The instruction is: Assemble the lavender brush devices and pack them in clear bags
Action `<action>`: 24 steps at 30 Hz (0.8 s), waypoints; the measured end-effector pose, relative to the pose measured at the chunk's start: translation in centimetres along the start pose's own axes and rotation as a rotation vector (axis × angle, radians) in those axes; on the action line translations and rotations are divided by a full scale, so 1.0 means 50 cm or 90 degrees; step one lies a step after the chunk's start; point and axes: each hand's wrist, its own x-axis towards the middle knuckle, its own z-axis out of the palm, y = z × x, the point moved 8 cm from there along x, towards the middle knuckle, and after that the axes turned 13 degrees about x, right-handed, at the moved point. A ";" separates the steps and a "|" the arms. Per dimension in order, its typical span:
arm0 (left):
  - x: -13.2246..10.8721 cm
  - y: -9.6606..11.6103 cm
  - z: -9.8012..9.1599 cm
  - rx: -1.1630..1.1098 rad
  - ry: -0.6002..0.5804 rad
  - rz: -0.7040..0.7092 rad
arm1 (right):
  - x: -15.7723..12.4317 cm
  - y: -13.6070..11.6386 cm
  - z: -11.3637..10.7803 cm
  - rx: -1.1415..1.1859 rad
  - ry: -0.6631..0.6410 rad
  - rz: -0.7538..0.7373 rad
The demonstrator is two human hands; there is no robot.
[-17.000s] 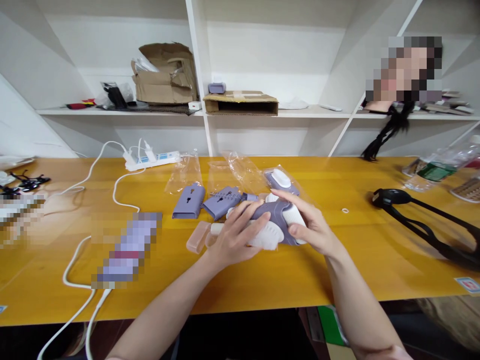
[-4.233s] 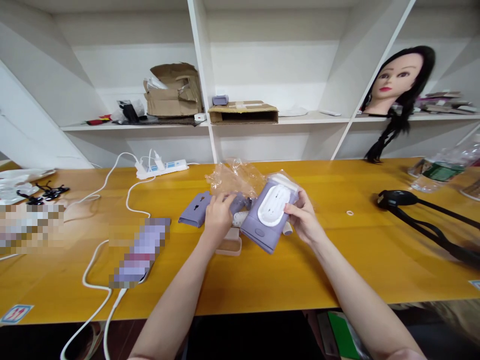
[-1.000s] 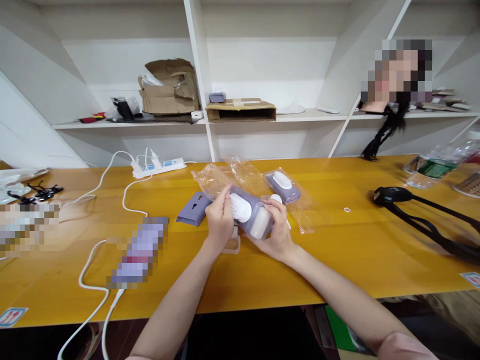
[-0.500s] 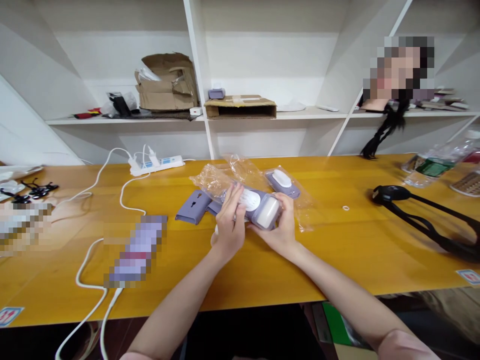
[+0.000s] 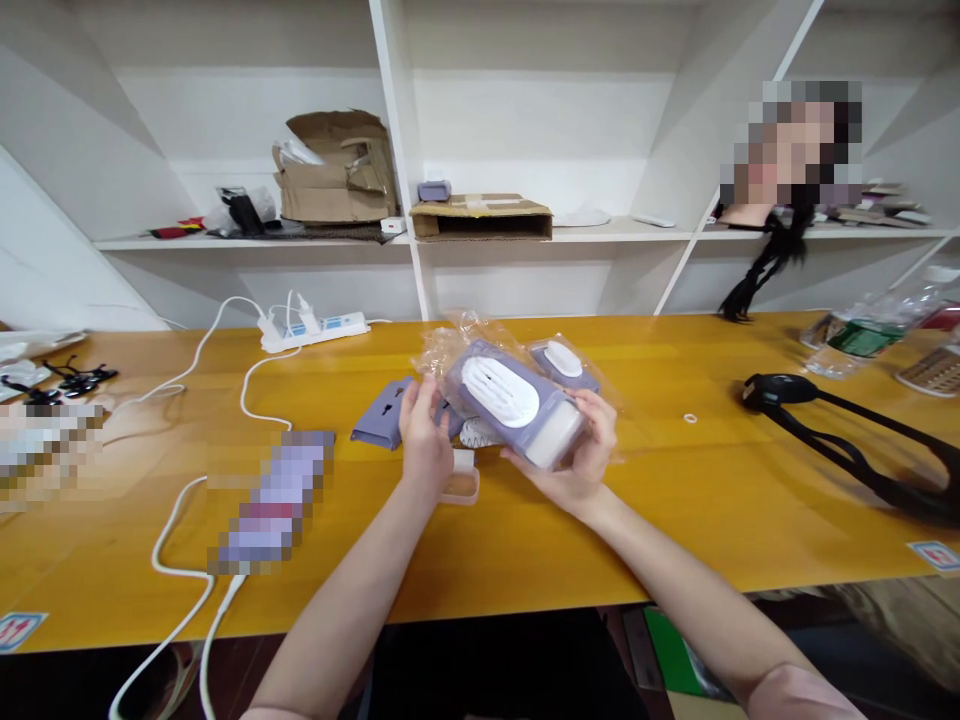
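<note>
A lavender plastic device with a white oval panel (image 5: 500,391) and a white block at one end lies tilted in clear plastic wrap (image 5: 442,352). My right hand (image 5: 581,462) grips its lower right end. My left hand (image 5: 424,440) stands upright at its lower left edge, with the fingers against it or very close. Beneath the device a white comb-like part (image 5: 478,433) shows. A flat lavender piece with slotted holes (image 5: 388,427) lies left of my left hand, and a translucent pink cup (image 5: 463,487) sits below the device. Another lavender item with a white knob (image 5: 562,360) lies bagged behind.
The yellow wooden table (image 5: 675,520) carries a white power strip (image 5: 315,331) with white cables, a black strap (image 5: 840,430), a plastic bottle (image 5: 862,338) and a small ring. White shelves behind hold cardboard boxes (image 5: 334,175) and a mannequin head (image 5: 787,150).
The lavender device has turned so its white oval panel faces up, and it now slants toward the right. My hands have moved apart, with the left hand shifted left to the device's edge.
</note>
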 end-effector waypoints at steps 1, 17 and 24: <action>0.001 0.003 -0.017 -0.006 0.059 0.009 | 0.002 -0.003 -0.004 0.000 0.008 -0.010; -0.025 -0.022 0.064 -0.115 -0.192 -0.034 | -0.041 0.011 0.062 0.072 -0.198 0.017; -0.035 0.013 0.071 -0.129 -0.243 0.044 | -0.046 0.049 0.069 0.028 -0.250 0.147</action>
